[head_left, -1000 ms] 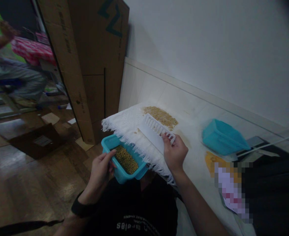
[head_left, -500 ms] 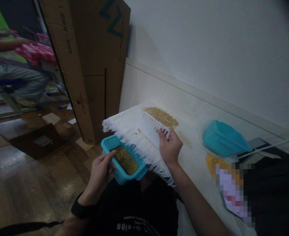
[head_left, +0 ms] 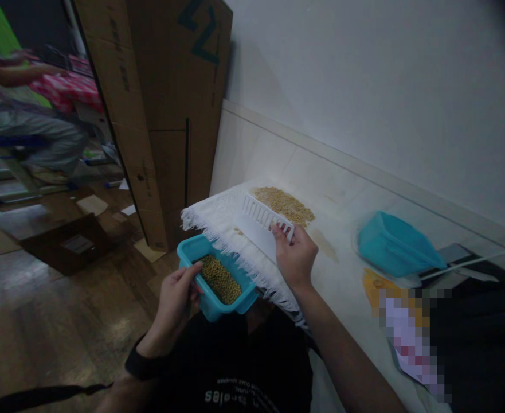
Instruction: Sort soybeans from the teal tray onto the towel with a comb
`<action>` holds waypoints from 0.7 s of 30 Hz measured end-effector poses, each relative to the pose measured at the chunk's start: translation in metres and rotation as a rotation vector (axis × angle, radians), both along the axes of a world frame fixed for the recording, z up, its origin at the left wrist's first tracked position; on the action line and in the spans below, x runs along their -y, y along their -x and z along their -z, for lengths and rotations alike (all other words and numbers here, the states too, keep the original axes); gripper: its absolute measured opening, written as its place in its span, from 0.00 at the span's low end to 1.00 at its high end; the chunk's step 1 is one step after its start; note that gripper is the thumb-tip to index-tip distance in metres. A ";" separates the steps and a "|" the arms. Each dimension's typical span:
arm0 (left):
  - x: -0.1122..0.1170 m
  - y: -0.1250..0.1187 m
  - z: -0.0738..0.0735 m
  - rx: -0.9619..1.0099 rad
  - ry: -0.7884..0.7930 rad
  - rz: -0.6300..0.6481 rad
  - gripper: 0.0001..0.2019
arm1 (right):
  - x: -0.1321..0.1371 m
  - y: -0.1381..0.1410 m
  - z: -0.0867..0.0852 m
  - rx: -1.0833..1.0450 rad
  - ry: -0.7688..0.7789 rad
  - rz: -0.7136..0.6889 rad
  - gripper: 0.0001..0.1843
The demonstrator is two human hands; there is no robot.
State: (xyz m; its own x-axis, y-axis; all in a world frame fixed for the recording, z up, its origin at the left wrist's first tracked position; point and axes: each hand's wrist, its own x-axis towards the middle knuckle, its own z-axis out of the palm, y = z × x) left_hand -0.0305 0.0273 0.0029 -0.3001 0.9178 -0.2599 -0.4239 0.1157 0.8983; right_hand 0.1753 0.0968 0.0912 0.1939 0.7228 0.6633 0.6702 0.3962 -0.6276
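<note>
My left hand (head_left: 175, 298) grips the near left rim of a blue plastic bin (head_left: 211, 310), thumb over the edge. Small greenish-yellow beans (head_left: 221, 280) lie inside. The bin is just below the table edge, under the fringe of a white cloth (head_left: 211, 213). My right hand (head_left: 297, 255) is closed on the right end of a white slotted plastic piece (head_left: 256, 226), which rests on or just above the cloth. Beyond its slots a patch of pale tan grains or beans (head_left: 289, 205) is spread, and a few loose ones lie on the cloth nearer the bin.
A second blue container (head_left: 400, 244) stands to the right, near a dark item and a yellow-and-purple packet (head_left: 375, 287), partly pixelated. A tall cardboard box (head_left: 170, 92) is at the table's left end. At far left another person (head_left: 28, 129) sits by a red checked cloth (head_left: 67, 89).
My right hand has drawn the slotted plastic piece slightly left, away from the tan patch and toward the bin. My left hand keeps its hold on the bin. The view has shifted a little.
</note>
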 end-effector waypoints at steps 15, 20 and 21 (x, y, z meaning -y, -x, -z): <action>0.000 0.000 -0.004 0.031 0.005 -0.009 0.18 | 0.005 0.003 0.006 -0.036 0.011 0.025 0.14; 0.001 0.000 -0.007 0.031 0.010 -0.001 0.18 | 0.005 0.004 0.006 -0.069 0.027 0.006 0.15; 0.001 0.000 -0.007 0.032 0.011 -0.002 0.19 | 0.005 0.005 0.005 -0.067 0.022 0.008 0.15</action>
State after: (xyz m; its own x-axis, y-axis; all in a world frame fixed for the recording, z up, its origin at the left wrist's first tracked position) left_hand -0.0302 0.0264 0.0102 -0.2931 0.9143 -0.2796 -0.4527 0.1249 0.8829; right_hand 0.1704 0.0914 0.0858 0.2438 0.7353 0.6323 0.6294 0.3761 -0.6800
